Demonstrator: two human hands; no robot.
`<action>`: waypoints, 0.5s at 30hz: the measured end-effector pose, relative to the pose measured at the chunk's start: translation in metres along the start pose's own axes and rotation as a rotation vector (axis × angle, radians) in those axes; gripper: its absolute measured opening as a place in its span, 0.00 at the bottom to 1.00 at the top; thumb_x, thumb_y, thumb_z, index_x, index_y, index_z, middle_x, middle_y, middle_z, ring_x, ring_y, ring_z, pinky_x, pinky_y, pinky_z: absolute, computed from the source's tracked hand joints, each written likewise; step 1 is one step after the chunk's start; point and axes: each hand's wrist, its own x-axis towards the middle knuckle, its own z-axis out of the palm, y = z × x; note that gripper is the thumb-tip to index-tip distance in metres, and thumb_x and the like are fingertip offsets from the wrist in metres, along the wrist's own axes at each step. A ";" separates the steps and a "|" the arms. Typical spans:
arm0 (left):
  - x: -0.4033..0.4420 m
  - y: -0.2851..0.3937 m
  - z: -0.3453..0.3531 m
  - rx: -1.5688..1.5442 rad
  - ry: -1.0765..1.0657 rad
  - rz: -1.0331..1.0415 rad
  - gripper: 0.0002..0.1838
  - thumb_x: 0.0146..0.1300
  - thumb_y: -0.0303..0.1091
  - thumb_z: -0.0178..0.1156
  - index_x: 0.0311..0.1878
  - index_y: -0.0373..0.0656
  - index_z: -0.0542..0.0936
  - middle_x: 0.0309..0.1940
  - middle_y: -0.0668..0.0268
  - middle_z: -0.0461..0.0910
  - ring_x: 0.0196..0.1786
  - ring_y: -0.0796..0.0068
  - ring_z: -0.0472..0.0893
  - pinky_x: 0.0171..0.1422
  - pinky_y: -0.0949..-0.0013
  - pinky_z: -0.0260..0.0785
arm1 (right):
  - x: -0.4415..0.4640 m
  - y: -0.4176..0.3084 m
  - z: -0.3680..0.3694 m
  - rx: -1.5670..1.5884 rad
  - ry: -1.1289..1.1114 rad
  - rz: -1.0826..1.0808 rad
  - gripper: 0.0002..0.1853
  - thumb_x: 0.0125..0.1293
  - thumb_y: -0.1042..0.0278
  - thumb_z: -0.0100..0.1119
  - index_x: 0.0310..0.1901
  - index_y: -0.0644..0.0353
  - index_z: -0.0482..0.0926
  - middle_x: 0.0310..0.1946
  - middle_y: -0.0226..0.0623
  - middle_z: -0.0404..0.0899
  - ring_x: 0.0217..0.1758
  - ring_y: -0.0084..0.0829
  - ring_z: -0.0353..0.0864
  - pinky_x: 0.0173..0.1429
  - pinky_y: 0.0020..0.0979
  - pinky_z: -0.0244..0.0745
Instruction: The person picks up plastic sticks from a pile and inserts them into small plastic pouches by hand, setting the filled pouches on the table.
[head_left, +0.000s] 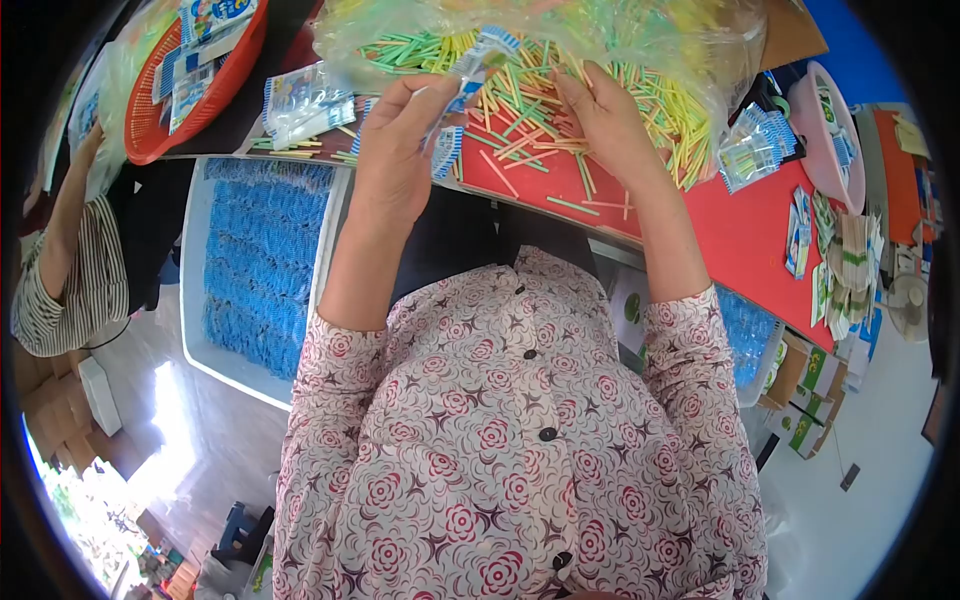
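Note:
My left hand [400, 145] is closed on a small blue-and-white plastic packet [488, 52], holding it tilted above the table. Over a heap of thin, coloured sticks [520, 100] in yellow, green, pink and orange is my right hand [612, 122], its thumb and fingertips pinched together. Whether it has sticks between the fingers is too small to make out. A large clear plastic bag [700, 50] spreads around and behind the heap. Below my left hand, another blue-edged packet [447, 152] lies at the table edge.
On the red table [740, 235] lie more packets [757, 148] and a pink basket [828, 135]. An orange basket [150, 110] with packets stands at left. A white crate [192, 300] of blue packets sits below. Another person's striped sleeve [75, 270] shows at far left.

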 end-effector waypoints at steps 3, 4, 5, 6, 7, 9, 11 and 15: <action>-0.004 0.002 -0.007 0.037 0.016 -0.020 0.06 0.62 0.32 0.60 0.39 0.40 0.79 0.36 0.67 0.80 0.41 0.79 0.79 0.47 0.74 0.67 | -0.004 -0.001 -0.003 -0.259 -0.032 -0.090 0.11 0.69 0.62 0.50 0.41 0.62 0.73 0.26 0.38 0.76 0.27 0.32 0.76 0.34 0.32 0.71; -0.006 0.002 -0.010 0.056 0.026 -0.028 0.05 0.62 0.32 0.60 0.38 0.41 0.79 0.36 0.67 0.81 0.42 0.78 0.79 0.47 0.74 0.67 | -0.007 0.001 0.001 -0.398 -0.024 -0.156 0.12 0.68 0.61 0.50 0.43 0.62 0.73 0.28 0.41 0.77 0.29 0.36 0.77 0.35 0.35 0.72; -0.008 0.002 -0.012 0.057 0.028 -0.027 0.05 0.62 0.32 0.60 0.38 0.41 0.79 0.36 0.67 0.81 0.42 0.78 0.79 0.47 0.74 0.67 | -0.009 0.002 0.005 -0.536 -0.015 -0.223 0.12 0.68 0.61 0.50 0.44 0.61 0.73 0.31 0.44 0.78 0.32 0.41 0.79 0.37 0.37 0.73; -0.010 0.001 -0.015 0.051 0.028 -0.028 0.05 0.62 0.32 0.60 0.38 0.41 0.79 0.36 0.67 0.81 0.42 0.78 0.79 0.46 0.74 0.68 | -0.010 0.003 0.008 -0.676 -0.004 -0.290 0.13 0.67 0.61 0.51 0.46 0.61 0.73 0.33 0.47 0.78 0.35 0.45 0.80 0.39 0.40 0.74; -0.011 0.000 -0.016 0.044 0.027 -0.029 0.05 0.63 0.31 0.59 0.38 0.41 0.79 0.36 0.67 0.81 0.42 0.78 0.80 0.46 0.74 0.68 | -0.008 0.002 0.009 -0.676 -0.004 -0.291 0.13 0.67 0.61 0.51 0.46 0.61 0.73 0.33 0.47 0.78 0.35 0.45 0.80 0.39 0.40 0.74; -0.012 -0.001 -0.018 0.037 0.027 -0.029 0.05 0.63 0.31 0.59 0.38 0.41 0.79 0.36 0.68 0.81 0.42 0.77 0.80 0.46 0.74 0.68 | 0.000 -0.001 0.011 -0.700 -0.073 -0.248 0.14 0.66 0.61 0.51 0.47 0.61 0.73 0.39 0.48 0.78 0.40 0.47 0.79 0.43 0.43 0.74; -0.013 0.000 -0.019 0.034 0.036 -0.036 0.04 0.63 0.31 0.59 0.38 0.42 0.79 0.36 0.68 0.81 0.42 0.77 0.80 0.45 0.74 0.68 | 0.003 -0.005 0.013 -0.712 -0.108 -0.227 0.15 0.66 0.60 0.51 0.48 0.61 0.73 0.42 0.49 0.78 0.43 0.49 0.79 0.45 0.44 0.74; -0.013 0.003 -0.025 0.040 0.042 -0.032 0.04 0.62 0.31 0.60 0.38 0.42 0.79 0.36 0.68 0.81 0.41 0.76 0.80 0.46 0.73 0.68 | 0.004 -0.017 0.015 -0.789 -0.156 -0.243 0.18 0.65 0.57 0.52 0.50 0.61 0.73 0.44 0.48 0.78 0.44 0.48 0.79 0.46 0.42 0.74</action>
